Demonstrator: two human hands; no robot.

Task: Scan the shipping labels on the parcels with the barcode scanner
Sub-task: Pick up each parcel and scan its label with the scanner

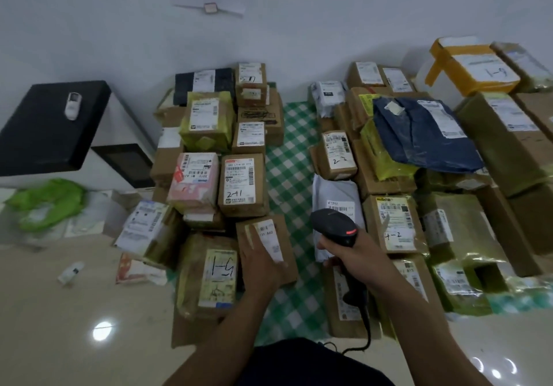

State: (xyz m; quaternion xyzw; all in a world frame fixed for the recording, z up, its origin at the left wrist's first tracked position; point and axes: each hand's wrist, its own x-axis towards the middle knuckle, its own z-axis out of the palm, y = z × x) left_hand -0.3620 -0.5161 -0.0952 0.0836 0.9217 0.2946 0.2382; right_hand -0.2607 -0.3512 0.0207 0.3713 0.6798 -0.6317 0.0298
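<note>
Right hand (351, 255) gripped the black barcode scanner (333, 225) by its handle, fingers wrapped round it. The scanner's head pointed away over a grey mailer bag (332, 194) at near centre. Left hand (260, 266) lay with fingers fairly straight on top of a brown cardboard box (287, 230), thumb at the near end of its white shipping label (269, 233).

A green-and-white checked cloth (288, 170) ran from near to far between two piles of labelled parcels. At far left stood a black-topped cabinet (51, 125). A dark blue bag (419, 134) lay on top of the broader right pile. In the left pile, a box marked 2-41 (242, 185) sat just beyond the touched box. A small white device (71, 105) rested on the cabinet. The scanner's black cable (366, 325) trailed toward the person.
</note>
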